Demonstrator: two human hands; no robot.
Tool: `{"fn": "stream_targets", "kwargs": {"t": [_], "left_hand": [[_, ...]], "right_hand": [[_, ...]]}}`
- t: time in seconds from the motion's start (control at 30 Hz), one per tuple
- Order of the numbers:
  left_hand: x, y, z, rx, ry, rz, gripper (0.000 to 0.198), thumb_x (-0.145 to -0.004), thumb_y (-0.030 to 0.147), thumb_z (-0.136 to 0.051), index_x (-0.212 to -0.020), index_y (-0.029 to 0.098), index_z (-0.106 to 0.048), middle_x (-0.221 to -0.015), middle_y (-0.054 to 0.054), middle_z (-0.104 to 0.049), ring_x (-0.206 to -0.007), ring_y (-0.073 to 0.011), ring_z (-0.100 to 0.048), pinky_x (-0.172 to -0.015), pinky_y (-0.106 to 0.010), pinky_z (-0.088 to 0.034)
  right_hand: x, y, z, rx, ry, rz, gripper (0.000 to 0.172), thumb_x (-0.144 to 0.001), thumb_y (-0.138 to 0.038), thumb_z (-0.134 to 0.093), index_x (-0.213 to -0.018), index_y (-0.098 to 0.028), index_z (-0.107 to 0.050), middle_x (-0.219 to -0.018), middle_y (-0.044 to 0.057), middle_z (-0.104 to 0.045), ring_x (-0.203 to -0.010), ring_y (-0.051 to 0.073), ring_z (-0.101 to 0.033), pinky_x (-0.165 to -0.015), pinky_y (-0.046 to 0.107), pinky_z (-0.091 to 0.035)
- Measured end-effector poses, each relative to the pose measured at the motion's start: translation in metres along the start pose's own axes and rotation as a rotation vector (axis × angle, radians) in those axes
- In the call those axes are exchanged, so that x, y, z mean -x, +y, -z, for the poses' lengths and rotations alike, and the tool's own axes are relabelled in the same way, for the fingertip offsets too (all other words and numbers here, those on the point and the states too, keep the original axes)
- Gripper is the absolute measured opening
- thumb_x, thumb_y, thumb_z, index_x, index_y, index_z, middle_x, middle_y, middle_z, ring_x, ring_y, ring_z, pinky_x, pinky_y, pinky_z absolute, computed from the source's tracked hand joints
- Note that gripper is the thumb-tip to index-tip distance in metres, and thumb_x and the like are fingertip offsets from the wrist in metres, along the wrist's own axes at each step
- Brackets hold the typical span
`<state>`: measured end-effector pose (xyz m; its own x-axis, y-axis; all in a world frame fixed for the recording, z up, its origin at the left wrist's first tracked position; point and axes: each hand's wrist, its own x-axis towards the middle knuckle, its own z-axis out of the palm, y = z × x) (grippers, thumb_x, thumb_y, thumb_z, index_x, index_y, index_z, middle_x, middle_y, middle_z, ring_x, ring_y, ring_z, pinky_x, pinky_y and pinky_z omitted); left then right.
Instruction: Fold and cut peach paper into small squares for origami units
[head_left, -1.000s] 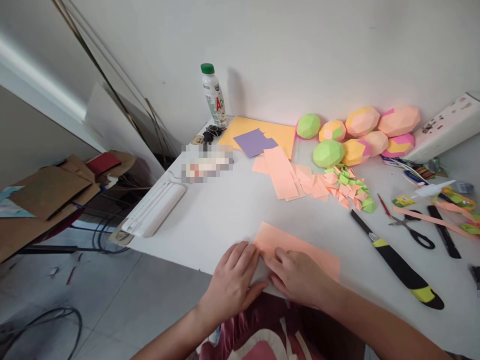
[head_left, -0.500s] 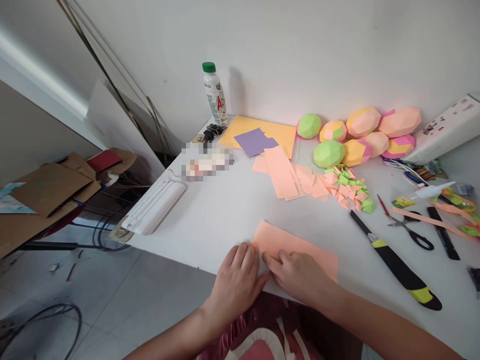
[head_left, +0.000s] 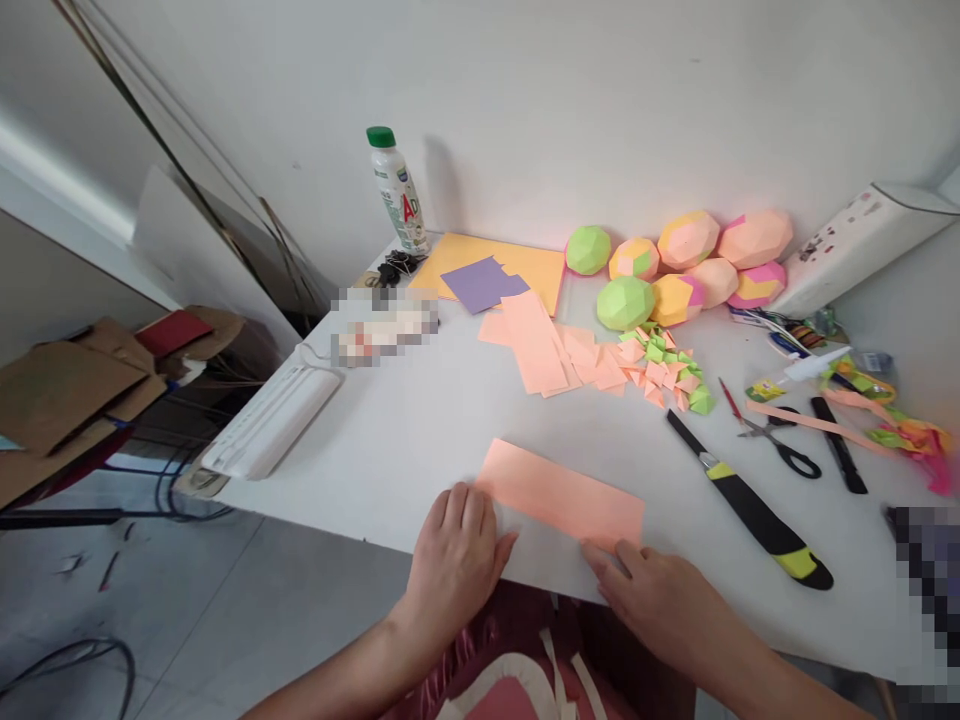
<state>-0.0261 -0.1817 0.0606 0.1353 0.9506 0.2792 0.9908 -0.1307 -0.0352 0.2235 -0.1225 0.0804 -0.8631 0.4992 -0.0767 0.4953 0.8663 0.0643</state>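
A folded-looking strip of peach paper [head_left: 562, 492] lies flat near the table's front edge. My left hand [head_left: 456, 548] rests at its lower left corner, fingers together on the table and thumb apart. At the lower right edge of the strip, my right hand [head_left: 652, 592] touches the paper with its fingertips, the fingers stretched out. Neither hand is wrapped round anything. Beyond the strip lie more peach paper strips [head_left: 534, 345] and a pile of small peach and green folded pieces [head_left: 664, 368]. To the right is a black and yellow utility knife [head_left: 757, 505].
Scissors [head_left: 796, 458], a red pen-like tool [head_left: 729, 397] and a black cutter [head_left: 838, 445] lie at right. Faceted paper balls [head_left: 626, 302] stand by the wall, with a bottle [head_left: 399, 195] further left. A white device [head_left: 274, 420] sits at the table's left edge.
My right hand has slid right along the lower edge of the paper strip, away from my left hand. The left hand stays at the left corner. The camera view has shifted right.
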Motion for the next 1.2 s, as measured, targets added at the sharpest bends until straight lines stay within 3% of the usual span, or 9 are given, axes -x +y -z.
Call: {"fn": "stream_targets", "kwargs": {"t": [0.27,0.47,0.53,0.6,0.7,0.8,0.9,1.03,1.2], "left_hand": [[-0.002,-0.003,0.000,-0.032,0.062,-0.048,0.033,-0.097,0.029,-0.037,-0.093,0.008,-0.063,-0.083,-0.014,-0.057,-0.085,-0.0288,-0.056,-0.073,-0.043,-0.049],[-0.002,-0.010,0.001,-0.055,0.058,-0.125,0.032,-0.097,0.029,-0.037,-0.096,0.007,-0.061,-0.082,-0.012,-0.055,-0.082,-0.0273,-0.054,-0.072,-0.041,-0.048],[-0.003,-0.011,0.002,-0.065,0.059,-0.147,0.031,-0.097,0.028,-0.037,-0.094,0.008,-0.062,-0.081,-0.011,-0.054,-0.080,-0.0261,-0.054,-0.070,-0.040,-0.048],[-0.003,-0.010,0.004,-0.081,0.044,-0.148,0.032,-0.096,0.029,-0.037,-0.090,0.010,-0.062,-0.079,-0.010,-0.053,-0.077,-0.0253,-0.053,-0.068,-0.039,-0.047],[-0.001,-0.003,0.009,-0.094,0.018,-0.142,0.030,-0.094,0.030,-0.041,-0.082,0.012,-0.062,-0.077,-0.009,-0.051,-0.072,-0.0249,-0.051,-0.065,-0.040,-0.046],[0.005,0.009,0.015,-0.023,0.009,-0.163,0.023,-0.090,0.026,-0.048,-0.074,0.014,-0.060,-0.074,-0.008,-0.050,-0.068,-0.0233,-0.049,-0.060,-0.037,-0.045],[0.009,0.019,0.020,0.143,-0.038,-0.215,0.015,-0.085,0.022,-0.054,-0.072,0.016,-0.059,-0.073,-0.006,-0.052,-0.069,-0.0225,-0.051,-0.059,-0.036,-0.046],[0.002,0.020,0.026,0.365,-0.216,-0.244,0.006,-0.082,0.017,-0.056,-0.087,0.017,-0.061,-0.089,-0.008,-0.059,-0.085,-0.0245,-0.055,-0.073,-0.039,-0.051],[-0.016,0.010,0.020,0.414,-0.308,-0.467,0.052,-0.081,0.033,-0.063,-0.128,0.015,-0.048,-0.142,-0.014,-0.042,-0.131,-0.0337,-0.033,-0.105,-0.049,-0.037]], "right_hand": [[0.057,0.014,-0.013,0.022,0.056,-0.057,0.040,-0.088,-0.011,-0.041,-0.128,-0.018,-0.043,-0.073,0.000,-0.054,-0.050,0.012,-0.045,-0.045,0.023,-0.030],[0.069,0.022,-0.001,-0.024,0.124,-0.076,0.029,-0.093,-0.015,-0.034,-0.115,-0.014,-0.053,-0.074,0.003,-0.059,-0.055,0.014,-0.054,-0.048,0.026,-0.038],[0.062,0.020,0.007,-0.033,0.218,-0.089,0.027,-0.092,-0.013,-0.035,-0.109,-0.013,-0.056,-0.083,0.007,-0.063,-0.067,0.016,-0.060,-0.057,0.028,-0.045],[0.048,0.015,0.010,-0.014,0.299,-0.095,0.029,-0.091,-0.014,-0.041,-0.115,-0.012,-0.055,-0.104,0.013,-0.064,-0.094,0.023,-0.062,-0.076,0.036,-0.049],[0.016,0.012,0.005,-0.024,0.245,-0.050,0.049,-0.090,-0.036,-0.050,-0.134,-0.013,-0.046,-0.137,0.017,-0.050,-0.126,0.034,-0.043,-0.096,0.051,-0.040],[-0.020,0.023,-0.006,-0.046,0.206,-0.086,0.058,-0.091,-0.051,-0.047,-0.133,-0.011,-0.048,-0.141,0.018,-0.046,-0.129,0.035,-0.038,-0.101,0.055,-0.034],[-0.053,0.040,-0.010,-0.121,0.202,-0.069,0.055,-0.092,-0.048,-0.048,-0.132,-0.011,-0.048,-0.139,0.016,-0.048,-0.129,0.032,-0.039,-0.105,0.053,-0.030],[-0.085,0.050,-0.005,-0.163,0.265,-0.093,0.037,-0.091,-0.042,-0.051,-0.117,-0.015,-0.058,-0.119,0.014,-0.059,-0.114,0.027,-0.050,-0.097,0.044,-0.040],[-0.097,0.056,-0.005,-0.149,0.370,-0.276,0.018,-0.090,-0.026,-0.047,-0.094,-0.016,-0.061,-0.096,0.010,-0.061,-0.092,0.022,-0.057,-0.081,0.034,-0.048]]}}
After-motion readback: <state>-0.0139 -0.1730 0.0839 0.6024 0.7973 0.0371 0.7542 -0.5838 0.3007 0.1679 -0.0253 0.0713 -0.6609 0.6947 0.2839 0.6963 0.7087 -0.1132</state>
